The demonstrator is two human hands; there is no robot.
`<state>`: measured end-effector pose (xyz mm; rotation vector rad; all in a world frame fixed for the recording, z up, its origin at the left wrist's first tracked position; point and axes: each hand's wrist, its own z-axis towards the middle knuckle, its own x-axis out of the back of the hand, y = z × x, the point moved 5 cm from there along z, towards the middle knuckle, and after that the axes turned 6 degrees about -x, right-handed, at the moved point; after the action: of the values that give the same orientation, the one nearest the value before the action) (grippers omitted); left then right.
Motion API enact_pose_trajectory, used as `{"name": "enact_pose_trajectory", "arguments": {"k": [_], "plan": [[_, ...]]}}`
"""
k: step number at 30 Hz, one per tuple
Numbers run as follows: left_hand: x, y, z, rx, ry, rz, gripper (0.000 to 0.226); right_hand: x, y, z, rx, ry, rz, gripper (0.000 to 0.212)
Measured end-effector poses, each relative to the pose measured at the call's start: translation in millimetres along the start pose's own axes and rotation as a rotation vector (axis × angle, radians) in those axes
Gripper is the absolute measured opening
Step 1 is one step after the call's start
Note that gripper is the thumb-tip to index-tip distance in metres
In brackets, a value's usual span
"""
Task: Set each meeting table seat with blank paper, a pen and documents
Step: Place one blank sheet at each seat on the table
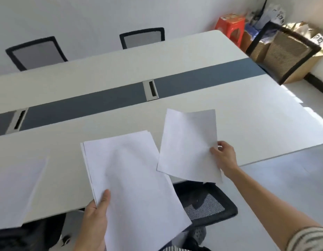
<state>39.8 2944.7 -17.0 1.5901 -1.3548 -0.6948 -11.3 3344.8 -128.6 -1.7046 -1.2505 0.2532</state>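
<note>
My left hand (95, 214) grips paper stack (131, 178), thumb on top. Right hand (223, 156) pinches single sheet (188, 145) at edge, above table (247, 109).

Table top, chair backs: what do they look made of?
Long white meeting table top: likely laminated board, smooth satin finish; soft glare at its right end. Black-framed chair backs: see-through woven mesh, brown cardboard boxes visible through one; frames probably plastic or fabric-covered, hard to tell.

Single head-worn wide-angle view, forward and down, close over the table (238, 113).
</note>
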Motion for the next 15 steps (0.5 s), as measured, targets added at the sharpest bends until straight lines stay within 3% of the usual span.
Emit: {"name": "enact_pose_trajectory", "arguments": {"k": [6, 11, 15], "plan": [[21.3, -15.1, -21.6, 0.053, 0.192, -0.005, 0.020, -21.9, 33.1, 48.9, -0.083, -0.010, -0.374, 0.037], [26.2, -22.1, -31.4, 0.052, 0.244, -0.011, 0.013, -27.3, 36.2, 67.6, -0.102, 0.006, -0.486, 0.044], [23.2, -22.9, -31.5, 0.050, 0.205, 0.038, 0.045, -25.2, 27.9, 68.4, -0.104, 0.017, -0.446, 0.057]]}}
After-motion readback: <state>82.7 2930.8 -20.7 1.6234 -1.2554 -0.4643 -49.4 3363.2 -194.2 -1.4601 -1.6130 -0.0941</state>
